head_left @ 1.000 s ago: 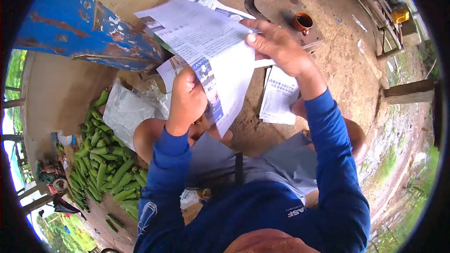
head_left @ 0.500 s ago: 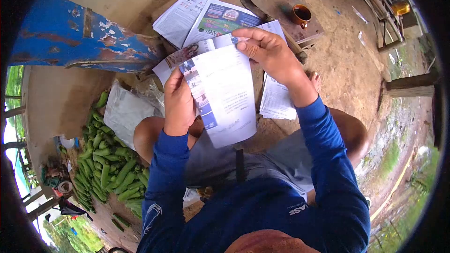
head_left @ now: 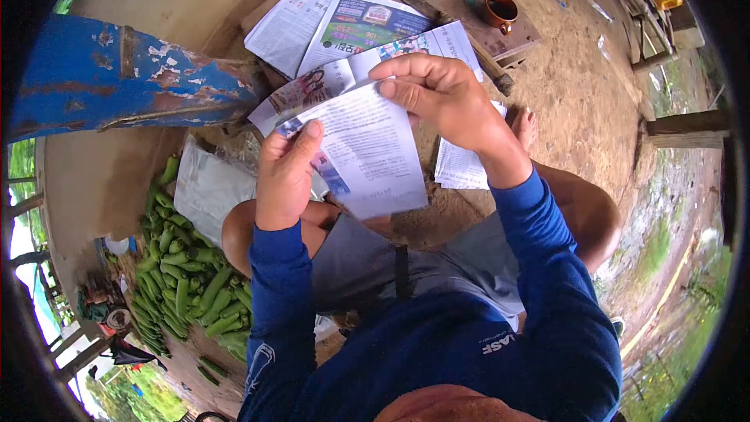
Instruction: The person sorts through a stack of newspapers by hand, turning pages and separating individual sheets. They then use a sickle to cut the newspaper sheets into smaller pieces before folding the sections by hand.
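Bare dirt floor [head_left: 582, 62]; peeling blue beam [head_left: 94, 86]; green banana pile [head_left: 187, 281]; soft daylight

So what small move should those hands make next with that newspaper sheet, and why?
Probably the right hand should bring the top edge down to close the fold: the newspaper sheet is only partly bent over, with the left hand pinching its left side.
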`<state>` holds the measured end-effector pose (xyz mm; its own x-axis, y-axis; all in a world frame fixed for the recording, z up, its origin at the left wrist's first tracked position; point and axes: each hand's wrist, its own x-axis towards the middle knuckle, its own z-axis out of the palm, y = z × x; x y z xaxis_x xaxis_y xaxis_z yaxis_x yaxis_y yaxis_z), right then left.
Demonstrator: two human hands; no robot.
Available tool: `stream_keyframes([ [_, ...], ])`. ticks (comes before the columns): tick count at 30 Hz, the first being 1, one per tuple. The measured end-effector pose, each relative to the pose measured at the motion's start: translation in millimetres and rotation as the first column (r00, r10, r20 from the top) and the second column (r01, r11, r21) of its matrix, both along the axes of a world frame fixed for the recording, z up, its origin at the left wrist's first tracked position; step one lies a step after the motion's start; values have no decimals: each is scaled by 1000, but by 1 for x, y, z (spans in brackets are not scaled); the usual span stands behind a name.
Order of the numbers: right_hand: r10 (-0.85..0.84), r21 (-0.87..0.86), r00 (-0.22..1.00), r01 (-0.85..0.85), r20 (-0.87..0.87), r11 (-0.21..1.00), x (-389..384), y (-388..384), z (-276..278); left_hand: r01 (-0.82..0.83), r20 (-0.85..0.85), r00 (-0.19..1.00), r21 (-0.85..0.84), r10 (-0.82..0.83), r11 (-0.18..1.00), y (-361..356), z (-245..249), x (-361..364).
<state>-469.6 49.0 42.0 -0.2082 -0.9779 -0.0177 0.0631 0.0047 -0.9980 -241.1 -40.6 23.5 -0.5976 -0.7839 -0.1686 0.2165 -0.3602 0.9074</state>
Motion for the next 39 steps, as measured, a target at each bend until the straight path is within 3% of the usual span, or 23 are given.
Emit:
stream_keyframes([
  [2,52,-26,994,-49,93,998,-2,3,11,-4,11,1000,-56,4,998,-3,-3,3],
  [5,-189,-16,975,188,-114,982,-54,-13,-7,31,91,996,-183,-14,983,-16,4,15],
  [6,-299,-152,792,258,-533,954,-93,-26,-40,48,144,989,-228,-15,973,-20,15,17],
  [7,-385,-299,427,255,-819,920,-130,-34,-81,67,197,980,-270,-13,961,-25,21,21],
  [8,-289,-186,327,312,-900,932,-148,-30,-104,89,247,969,-294,-15,952,-33,24,28],
  [9,-179,-80,231,380,-956,921,-163,-28,-124,79,191,981,-309,-19,948,-40,26,31],
  [12,208,240,125,385,-970,891,-195,-29,-180,29,80,997,-340,-2,940,-60,26,38],
  [15,151,301,342,441,-927,846,-186,-24,-185,-72,-25,997,-324,68,943,-64,29,39],
  [16,176,331,349,458,-920,825,-191,-28,-192,-107,-32,994,-299,102,948,-65,27,39],
  [19,-40,76,305,359,-952,930,-199,-24,-206,-66,-32,998,-273,59,960,-71,25,35],
  [21,-8,138,473,273,-881,952,-205,-21,-181,-67,-27,998,-287,62,955,-76,23,35],
  [23,6,135,489,229,-872,964,-217,-21,-177,-84,-28,996,-291,79,953,-79,24,36],
  [25,-18,75,365,237,-931,969,-234,-27,-179,-108,-31,994,-287,104,952,-81,27,38],
  [26,46,126,341,215,-939,968,-236,-25,-161,-122,-64,992,-257,110,959,-84,25,41],
  [27,86,198,402,244,-911,949,-228,-21,-133,-137,-97,988,-229,118,964,-88,20,46],
  [29,-28,129,454,311,-891,942,-227,-18,-112,-136,-150,983,-213,106,968,-93,20,52],
  [32,-131,-15,568,203,-812,979,-239,-11,-87,-95,-207,977,-221,48,971,-92,23,52],
  [36,-70,69,430,299,-900,952,-171,34,37,-127,-211,974,-216,81,968,-94,29,56],
  [38,-137,-61,299,250,-944,966,-162,65,56,-165,-206,971,-218,120,962,-93,36,53],
  [39,-101,-40,284,212,-954,977,-154,80,70,-184,-204,969,-216,140,959,-91,40,52],
])
